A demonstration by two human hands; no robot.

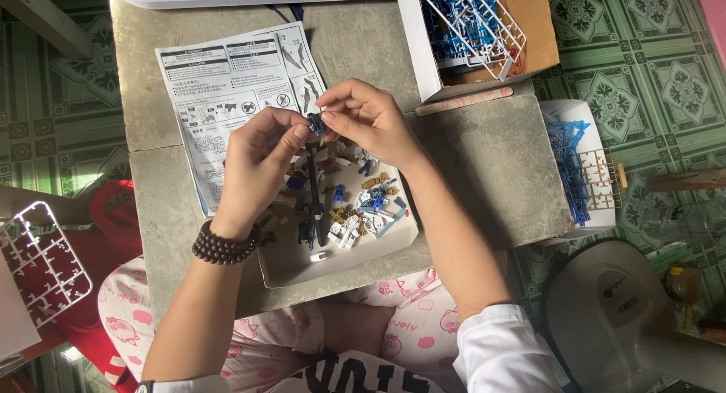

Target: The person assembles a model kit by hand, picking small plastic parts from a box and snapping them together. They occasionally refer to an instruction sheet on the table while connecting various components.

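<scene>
Both hands [314,132] pinched on one small blue model part [316,122], above white tray [291,268] of pieces.

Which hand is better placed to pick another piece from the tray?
Probably the left hand: it sits lower, right over the white tray of loose pieces. The right hand pinches the small blue part higher up.

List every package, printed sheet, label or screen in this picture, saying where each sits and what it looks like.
Instruction sheet: flat on the table's far left side, partly under the left hand; white paper, black diagrams.
Open cardboard box: table's far right corner; white outside, brown inside, holding blue and white part frames.
Shallow white tray: below both hands, near edge; holds small blue, gold and white parts.
Label on grey appliance: lower right, small dark print.
No screens.
</scene>
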